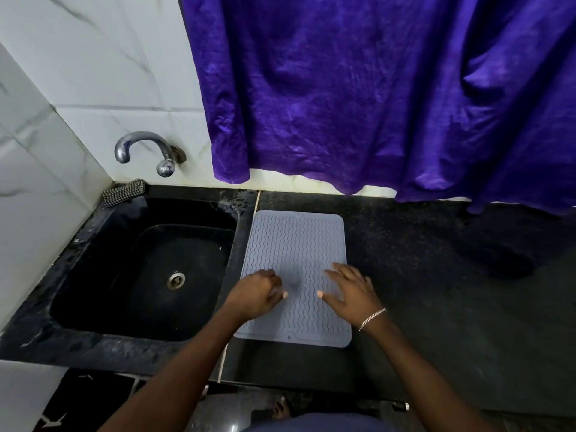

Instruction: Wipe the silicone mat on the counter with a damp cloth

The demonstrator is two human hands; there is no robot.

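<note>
A grey-blue silicone mat (296, 244) with wavy ridges lies flat on the black counter (436, 275), just right of the sink. Both hands rest over its near half. My left hand (255, 294) is on the mat's left edge with the fingers curled under and nothing visible in it. My right hand (352, 291) lies on the mat's right side, palm down, fingers spread, holding nothing; a chain bracelet circles its wrist. A checkered black-and-white cloth (124, 191) sits bunched at the sink's far left corner, away from both hands.
A black sink (103, 260) with a metal drain (176, 279) fills the left of the counter. A metal tap (143, 149) juts from the white tiled wall above it. A purple curtain (374, 88) hangs down to the counter's back edge.
</note>
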